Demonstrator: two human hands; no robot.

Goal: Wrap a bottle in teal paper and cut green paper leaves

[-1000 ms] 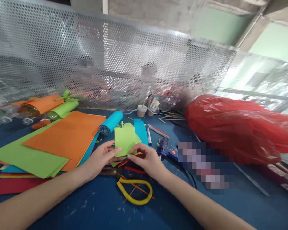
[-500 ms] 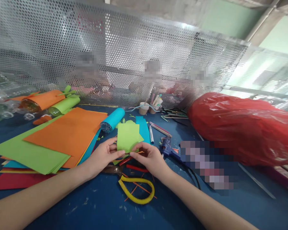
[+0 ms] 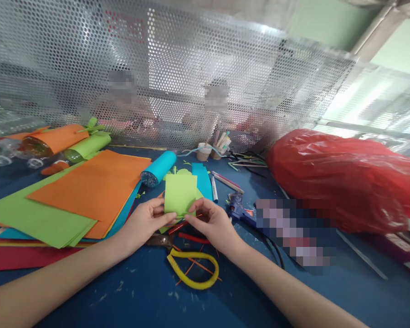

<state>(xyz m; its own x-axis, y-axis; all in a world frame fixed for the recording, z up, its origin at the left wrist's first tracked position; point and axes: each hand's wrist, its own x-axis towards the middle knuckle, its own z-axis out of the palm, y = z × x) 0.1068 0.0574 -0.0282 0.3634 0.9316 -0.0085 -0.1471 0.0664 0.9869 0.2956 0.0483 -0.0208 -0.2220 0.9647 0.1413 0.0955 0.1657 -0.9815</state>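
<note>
A small green paper piece (image 3: 181, 192) stands between my hands at the centre of the view. My left hand (image 3: 150, 222) grips its lower left corner, thumb in front. On its lower right edge, my right hand (image 3: 213, 224) pinches it between thumb and fingers. Below them lie scissors with yellow handles (image 3: 210, 285), on thin orange strips. A blue-wrapped cylinder (image 3: 160, 167) rests behind my left hand. Blue paper (image 3: 201, 175) and a marker (image 3: 214, 189) lie behind my right hand.
Coloured sheets (image 3: 92, 191) are stacked at left, with wrapped bottles (image 3: 63, 139) behind. A blue glue gun (image 3: 241, 212) lies right of my hands, near a large red plastic bag (image 3: 341, 173). Cups of pens (image 3: 220, 148) stand before a perforated metal screen (image 3: 191, 59); people show beyond.
The green paper's lower edge looks slightly more bent between my fingers. Both hands keep hold of it. The whole view has shifted slightly.
</note>
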